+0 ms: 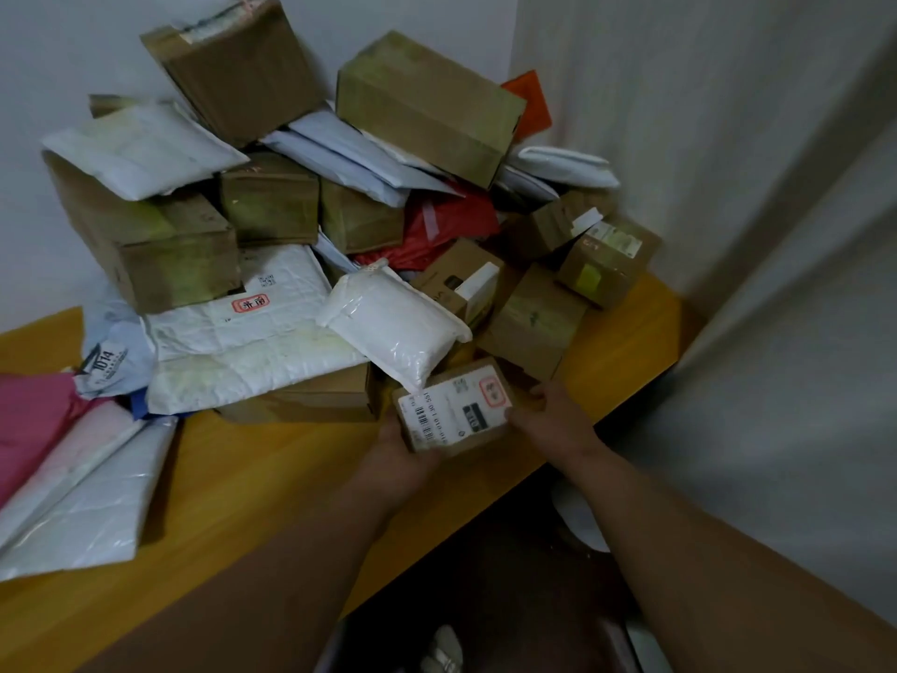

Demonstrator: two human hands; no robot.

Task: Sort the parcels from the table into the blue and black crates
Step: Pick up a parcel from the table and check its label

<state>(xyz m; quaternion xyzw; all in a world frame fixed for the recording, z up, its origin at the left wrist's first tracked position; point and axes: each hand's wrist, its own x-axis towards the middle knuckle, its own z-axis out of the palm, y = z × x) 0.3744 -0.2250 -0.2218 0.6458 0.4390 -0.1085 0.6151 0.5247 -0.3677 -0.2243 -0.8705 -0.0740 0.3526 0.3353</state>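
One small labelled parcel point(455, 411) held between two hands: left hand point(405, 449), right hand point(553, 420).

Pink mailer point(29, 420) cut off at left edge.

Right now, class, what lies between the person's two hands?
In the head view, a small labelled cardboard box sits between the left hand and right hand.

One head-worn camera is looking forward and down, close over the table point(252, 483) and its parcels point(272, 225).
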